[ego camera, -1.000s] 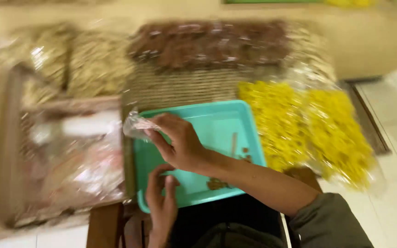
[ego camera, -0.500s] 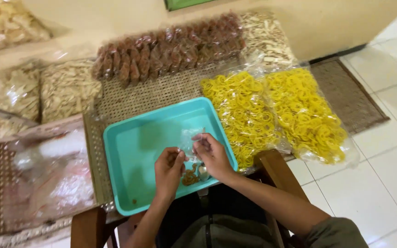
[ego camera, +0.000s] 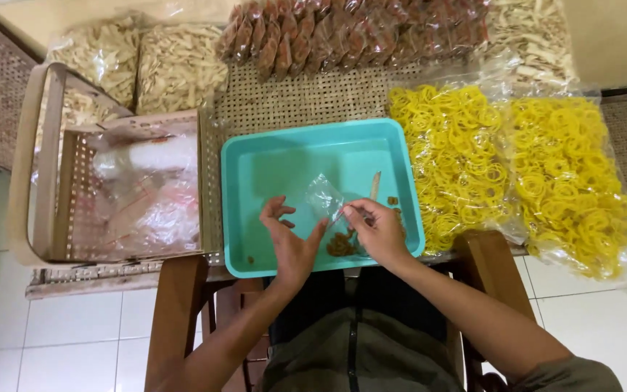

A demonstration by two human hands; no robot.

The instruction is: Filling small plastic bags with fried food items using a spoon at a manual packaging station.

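Left hand (ego camera: 292,243) now spread open; right hand (ego camera: 379,231) grip pinches crinkly clear bag (ego camera: 326,197) over teal tray (ego camera: 277,163)

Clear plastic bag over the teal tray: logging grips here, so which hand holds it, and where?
The right hand pinches the clear plastic bag at its lower edge.

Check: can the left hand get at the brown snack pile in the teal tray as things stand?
Probably yes. The left hand hovers over the teal tray, right beside the brown snack pile. Only the small clear bag pinched by the right hand sits near; it doesn't seem to block the way.
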